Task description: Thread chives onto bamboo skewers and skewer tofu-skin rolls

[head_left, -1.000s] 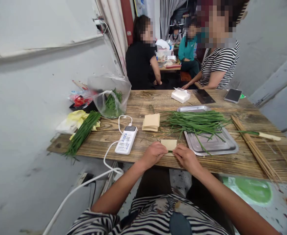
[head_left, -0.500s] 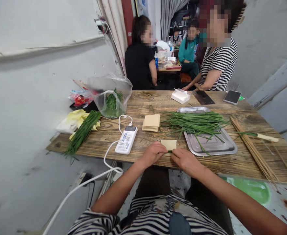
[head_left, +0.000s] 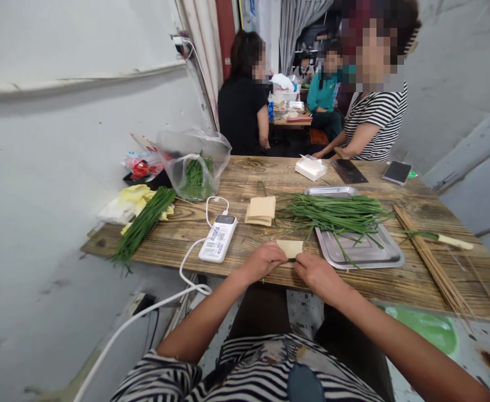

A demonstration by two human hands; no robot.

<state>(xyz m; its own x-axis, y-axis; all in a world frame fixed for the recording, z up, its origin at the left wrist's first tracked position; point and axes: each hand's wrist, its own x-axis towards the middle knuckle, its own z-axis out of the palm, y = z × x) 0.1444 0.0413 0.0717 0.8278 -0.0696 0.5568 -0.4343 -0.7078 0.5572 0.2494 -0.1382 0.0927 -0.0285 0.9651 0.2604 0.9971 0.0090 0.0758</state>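
Observation:
A small pale-yellow tofu sheet (head_left: 290, 248) lies at the front of the wooden table, with a strip of green chives (head_left: 292, 259) along its near edge. My left hand (head_left: 267, 261) pinches the left end of that near edge, its fingers closed. At the right end, my right hand (head_left: 312, 269) is also closed, thumb and fingers on the sheet and chives. A stack of similar tofu sheets (head_left: 260, 210) sits just beyond my hands. To the right, a heap of long chives (head_left: 337, 212) lies across a metal tray (head_left: 364, 259).
A white power bank (head_left: 218, 239) with a cable lies left. Beyond it are a chive bundle (head_left: 144, 226) and a plastic bag (head_left: 219, 151). Bamboo skewers (head_left: 431, 259) and a white-handled knife (head_left: 454, 241) lie right. Tissues (head_left: 311, 167) and a phone (head_left: 397, 172) are farther back; people sit beyond.
The camera view has shifted slightly. My hands stay at the tofu sheet's near edge, and the sheet looks slightly more rolled over the chives.

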